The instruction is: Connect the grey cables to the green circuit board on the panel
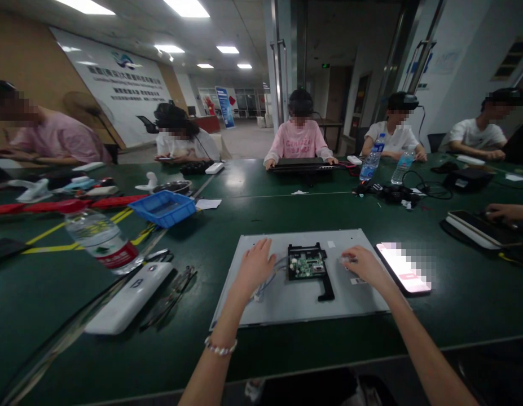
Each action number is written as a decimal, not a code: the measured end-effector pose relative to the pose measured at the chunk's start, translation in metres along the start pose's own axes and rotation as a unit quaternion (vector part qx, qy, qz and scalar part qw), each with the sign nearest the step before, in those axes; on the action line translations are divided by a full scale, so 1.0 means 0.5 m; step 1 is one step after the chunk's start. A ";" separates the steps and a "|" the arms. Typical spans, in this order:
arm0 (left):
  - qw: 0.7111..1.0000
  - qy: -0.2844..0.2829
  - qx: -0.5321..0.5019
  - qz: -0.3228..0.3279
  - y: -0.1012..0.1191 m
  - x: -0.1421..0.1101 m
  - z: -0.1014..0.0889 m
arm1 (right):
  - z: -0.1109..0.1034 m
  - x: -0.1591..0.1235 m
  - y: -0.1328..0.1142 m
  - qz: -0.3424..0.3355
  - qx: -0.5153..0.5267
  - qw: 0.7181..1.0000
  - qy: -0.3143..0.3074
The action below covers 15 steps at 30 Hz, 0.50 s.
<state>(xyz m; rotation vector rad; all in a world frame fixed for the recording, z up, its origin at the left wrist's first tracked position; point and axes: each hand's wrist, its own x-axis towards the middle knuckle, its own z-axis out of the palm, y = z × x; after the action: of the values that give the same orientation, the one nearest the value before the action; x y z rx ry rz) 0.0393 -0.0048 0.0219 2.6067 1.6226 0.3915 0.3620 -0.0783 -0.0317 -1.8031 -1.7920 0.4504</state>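
A grey metal panel (299,301) lies flat on the green table in front of me. A green circuit board in a black bracket (308,266) sits at its middle, with pale wires running off to the left. My left hand (256,265) rests on the panel left of the board, fingers stretched flat. My right hand (363,266) is on the panel's right side, fingers curled round something small that I cannot make out.
A lit phone (403,269) lies right of the panel. On the left are a water bottle (101,237), a white device (128,296), a blue tray (163,207) and tools. Several people sit around the table; another person's hand (504,212) rests at the far right.
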 end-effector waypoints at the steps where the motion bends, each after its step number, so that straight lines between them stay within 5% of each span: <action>1: 1.000 -0.005 0.002 -0.010 -0.009 -0.013 -0.001 | 0.004 0.002 0.000 0.004 0.003 1.000 0.004; 6: 0.999 -0.047 -0.010 0.000 -0.038 -0.065 0.020 | 0.019 0.001 0.002 0.020 0.016 0.999 0.048; 15: 1.000 -0.006 -0.018 -0.001 -0.053 -0.078 0.039 | 0.024 -0.018 0.006 0.011 0.036 0.997 0.066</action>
<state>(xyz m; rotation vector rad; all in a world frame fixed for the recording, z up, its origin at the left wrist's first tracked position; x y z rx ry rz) 0.0044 -0.0257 -0.0089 2.5766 1.5993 0.3997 0.3569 -0.0853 -0.0442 -1.7633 -1.6465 0.3895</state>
